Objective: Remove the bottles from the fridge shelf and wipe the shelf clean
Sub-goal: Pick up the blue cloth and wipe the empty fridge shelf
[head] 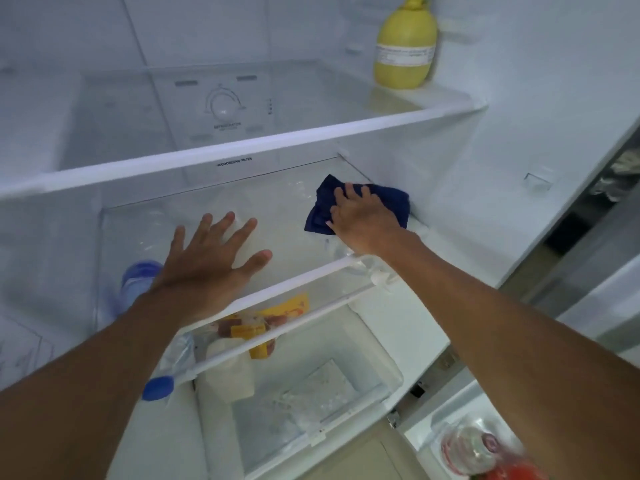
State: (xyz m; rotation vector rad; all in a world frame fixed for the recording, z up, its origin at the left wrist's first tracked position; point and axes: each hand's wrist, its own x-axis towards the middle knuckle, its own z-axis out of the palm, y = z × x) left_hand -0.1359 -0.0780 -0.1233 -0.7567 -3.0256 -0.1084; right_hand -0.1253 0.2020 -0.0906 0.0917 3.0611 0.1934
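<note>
My right hand [363, 220] presses flat on a dark blue cloth [391, 200] at the back right of the glass fridge shelf [287, 244]. My left hand [211, 254] hovers over the middle of the same shelf, fingers spread, holding nothing. No bottle stands on this shelf. Below it, seen through the glass, a clear plastic bottle with a blue label [136, 282] lies at the left, and a bottle with a blue cap [157, 388] pokes out under the shelf's front rail.
A yellow bottle [403, 46] stands on the upper shelf [242, 147] at the right. Under the glass shelf lie yellow-labelled packets [263, 327] and a white crisper drawer [311, 393]. A bottle with red [485, 448] sits in the door rack at bottom right.
</note>
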